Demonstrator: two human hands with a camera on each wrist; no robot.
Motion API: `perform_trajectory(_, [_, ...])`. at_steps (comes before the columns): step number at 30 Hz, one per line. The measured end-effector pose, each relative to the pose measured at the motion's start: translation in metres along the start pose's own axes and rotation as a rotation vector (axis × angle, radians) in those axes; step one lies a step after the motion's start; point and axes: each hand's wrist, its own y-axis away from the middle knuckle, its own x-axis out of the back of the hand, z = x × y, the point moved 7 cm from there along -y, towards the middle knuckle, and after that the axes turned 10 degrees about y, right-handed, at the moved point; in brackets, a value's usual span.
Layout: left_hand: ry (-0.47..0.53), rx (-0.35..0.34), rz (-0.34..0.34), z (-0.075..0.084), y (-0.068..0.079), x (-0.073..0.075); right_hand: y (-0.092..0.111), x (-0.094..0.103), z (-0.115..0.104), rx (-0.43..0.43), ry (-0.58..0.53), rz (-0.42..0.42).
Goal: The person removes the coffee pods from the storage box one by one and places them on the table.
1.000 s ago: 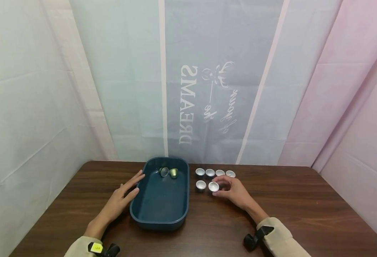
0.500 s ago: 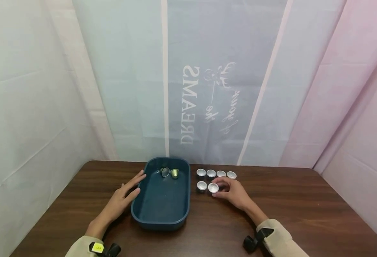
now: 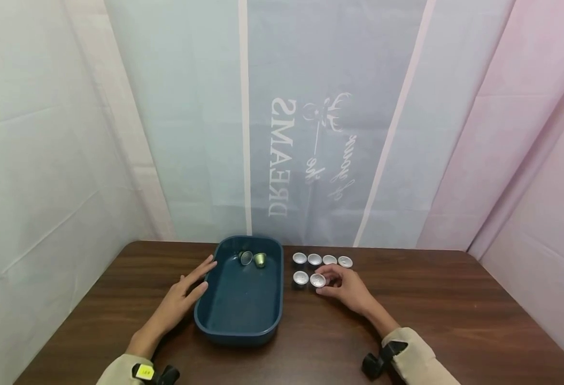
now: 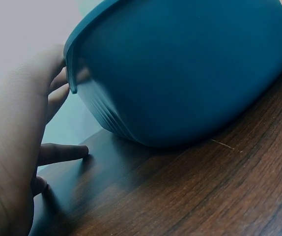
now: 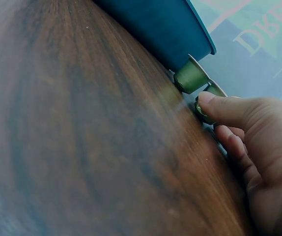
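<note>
My right hand (image 3: 345, 289) pinches a coffee capsule (image 3: 317, 280) between thumb and fingers, its silver lid facing up, low at the table. Just left of it another capsule (image 3: 300, 278) stands lid up; in the right wrist view the held one and this green capsule (image 5: 191, 77) are side by side, their rims close. Behind them several capsules (image 3: 314, 260) form a row. My left hand (image 3: 178, 299) rests with extended fingers at the left rim of a blue bin (image 3: 243, 305). Two capsules (image 3: 260, 260) lie inside the bin at its far end, one tipped over.
The dark wooden table (image 3: 435, 305) reaches back to a hanging cloth (image 3: 205, 133) with white lettering. Cloth also hangs at the left and right. The bin's right wall stands close to the left end of the capsule rows.
My right hand has shifted slightly left with the capsule, narrowing the gap to the capsule beside it. My left hand stays at the bin's rim.
</note>
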Motion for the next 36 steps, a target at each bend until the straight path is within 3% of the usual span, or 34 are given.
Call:
perform_trajectory(11, [-0.007, -0.010, -0.025, 0.003, -0.001, 0.001, 0.007, 0.014, -0.037, 0.025, -0.064, -0.031])
perform_trajectory(20, [-0.005, -0.015, -0.027, 0.002, 0.000, 0.001, 0.002, 0.002, -0.002, 0.019, -0.050, 0.020])
perform_trajectory(31, [-0.003, -0.007, -0.018, 0.000, 0.000, 0.001, 0.002, 0.002, -0.001, 0.011, -0.051, 0.009])
perform_trajectory(36, [0.007, -0.011, -0.027, -0.001, 0.000, 0.000, 0.002, 0.004, -0.003, 0.068, -0.106, 0.014])
